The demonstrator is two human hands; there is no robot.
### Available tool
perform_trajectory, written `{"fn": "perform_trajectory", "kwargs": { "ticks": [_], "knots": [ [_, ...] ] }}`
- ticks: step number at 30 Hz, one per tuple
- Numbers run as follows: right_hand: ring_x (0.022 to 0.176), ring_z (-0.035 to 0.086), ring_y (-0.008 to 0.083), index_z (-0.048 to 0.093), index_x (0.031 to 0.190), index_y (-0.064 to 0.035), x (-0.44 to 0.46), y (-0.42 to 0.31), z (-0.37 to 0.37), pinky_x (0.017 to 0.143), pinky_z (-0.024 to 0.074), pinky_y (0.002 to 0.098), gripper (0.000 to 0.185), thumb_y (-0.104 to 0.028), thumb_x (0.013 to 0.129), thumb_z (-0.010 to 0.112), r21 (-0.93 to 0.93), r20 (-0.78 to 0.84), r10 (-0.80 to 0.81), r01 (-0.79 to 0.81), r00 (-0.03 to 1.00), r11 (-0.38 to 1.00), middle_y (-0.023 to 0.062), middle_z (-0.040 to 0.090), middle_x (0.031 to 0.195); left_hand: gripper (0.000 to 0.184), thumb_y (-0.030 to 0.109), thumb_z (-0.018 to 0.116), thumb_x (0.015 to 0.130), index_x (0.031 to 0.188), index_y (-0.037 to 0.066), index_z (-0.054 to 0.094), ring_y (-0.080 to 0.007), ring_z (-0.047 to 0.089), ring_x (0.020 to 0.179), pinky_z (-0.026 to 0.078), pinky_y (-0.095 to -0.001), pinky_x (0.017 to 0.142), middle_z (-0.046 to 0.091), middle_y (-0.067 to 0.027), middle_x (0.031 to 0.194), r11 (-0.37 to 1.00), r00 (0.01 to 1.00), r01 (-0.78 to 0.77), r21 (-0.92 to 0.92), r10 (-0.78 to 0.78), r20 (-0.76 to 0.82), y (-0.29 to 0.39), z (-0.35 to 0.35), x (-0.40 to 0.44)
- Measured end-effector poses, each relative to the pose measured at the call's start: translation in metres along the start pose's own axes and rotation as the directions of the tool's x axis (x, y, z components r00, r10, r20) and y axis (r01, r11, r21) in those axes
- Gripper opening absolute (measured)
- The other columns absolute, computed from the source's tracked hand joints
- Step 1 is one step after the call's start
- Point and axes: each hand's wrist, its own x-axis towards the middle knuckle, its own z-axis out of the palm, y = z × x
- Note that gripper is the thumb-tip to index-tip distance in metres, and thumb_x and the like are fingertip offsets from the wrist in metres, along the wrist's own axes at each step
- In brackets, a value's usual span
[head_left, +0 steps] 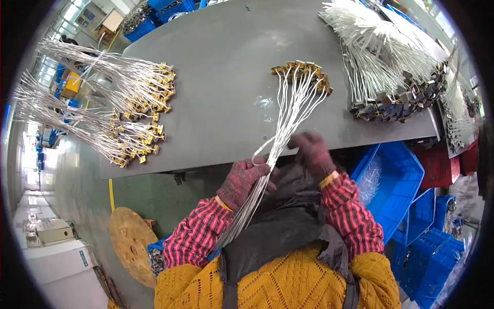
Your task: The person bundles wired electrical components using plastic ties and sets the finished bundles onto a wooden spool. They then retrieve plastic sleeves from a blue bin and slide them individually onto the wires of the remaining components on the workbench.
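Note:
My left hand (244,180), in a dark red knitted glove, is closed around a bundle of white wires (286,126) at the table's front edge. Small brass-coloured metal ends (303,72) top this bundle and rest on the table, while the loose wire tails hang down over my apron. Just right of the bundle is my right hand (312,153), gloved alike and a little blurred. Its fingers are curled, and I cannot make out whether anything is in them. One wire loops up beside my left hand.
Wire bundles with brass ends (149,87) lie at the table's left. A large pile of white wires with dark ends (396,100) covers the right side of the grey table (216,67). Blue crates (406,175) stand at the right, and a wooden spool (128,239) is on the floor.

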Motion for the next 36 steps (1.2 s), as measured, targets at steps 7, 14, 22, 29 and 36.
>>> {"fn": "perform_trajectory", "kwargs": {
  "ticks": [7, 14, 22, 29, 36],
  "knots": [
    [0.072, 0.06, 0.0119, 0.071, 0.098, -0.0028, -0.036, 0.02, 0.01, 0.068, 0.0488, 0.0271, 0.019, -0.017, 0.086, 0.069, -0.147, 0.48, 0.21, -0.158, 0.852, 0.976, 0.0022, 0.067, 0.085, 0.026, 0.019, 0.057, 0.096, 0.099, -0.005, 0.065, -0.0172, 0.067, 0.062, 0.056, -0.0275, 0.055, 0.067, -0.0119, 0.076, 0.963, 0.967, -0.252, 0.093, 0.255, -0.023, -0.014, -0.009, 0.013],
    [0.094, 0.062, 0.0159, 0.066, 0.116, -0.001, -0.066, -0.032, -0.006, 0.082, 0.0498, 0.0307, 0.034, -0.014, 0.085, 0.071, -0.074, 0.521, -0.025, 0.074, 0.853, 0.995, 0.0083, 0.066, 0.111, 0.033, 0.025, 0.054, 0.097, 0.098, -0.005, 0.066, -0.0176, 0.065, 0.075, 0.053, -0.0335, 0.076, 0.068, -0.0102, 0.081, 0.829, 0.825, -0.236, 0.508, 0.447, -0.346, -0.028, -0.007, 0.009],
    [0.08, 0.063, 0.0281, 0.067, 0.109, -0.0072, -0.048, 0.0, 0.045, 0.074, 0.0504, 0.039, 0.025, -0.019, 0.087, 0.067, -0.367, 0.497, -0.515, 0.707, 0.698, 0.604, 0.0107, 0.062, 0.082, 0.015, 0.008, 0.061, 0.09, 0.099, -0.001, 0.068, -0.0306, 0.052, 0.124, 0.04, -0.0392, 0.104, 0.053, -0.0179, 0.134, 0.619, 0.643, -0.639, 0.457, 0.756, -0.126, -0.027, 0.0, -0.009],
    [0.061, 0.056, 0.0037, 0.068, 0.109, -0.0028, -0.056, -0.01, 0.03, 0.053, 0.0457, 0.0217, 0.024, -0.02, 0.094, 0.061, 0.069, 0.262, -0.087, 0.072, 0.961, 0.995, 0.002, 0.064, 0.074, 0.015, 0.011, 0.059, 0.092, 0.097, -0.002, 0.066, -0.0249, 0.056, 0.115, 0.045, -0.0345, 0.097, 0.051, -0.0199, 0.136, 0.496, 0.686, -0.561, 0.663, 0.727, 0.036, -0.022, 0.005, -0.005],
    [0.051, 0.055, 0.0085, 0.07, 0.107, -0.0042, -0.054, -0.015, 0.018, 0.041, 0.0432, 0.0235, 0.027, -0.024, 0.092, 0.06, 0.128, 0.289, -0.023, -0.015, 0.957, 0.992, 0.003, 0.066, 0.078, 0.025, 0.007, 0.058, 0.092, 0.116, 0.0, 0.062, -0.0245, 0.053, 0.121, 0.046, -0.0365, 0.099, 0.056, -0.0159, 0.129, 0.494, 0.544, -0.678, 0.545, 0.835, -0.081, -0.009, -0.005, -0.003]
  ]
}}
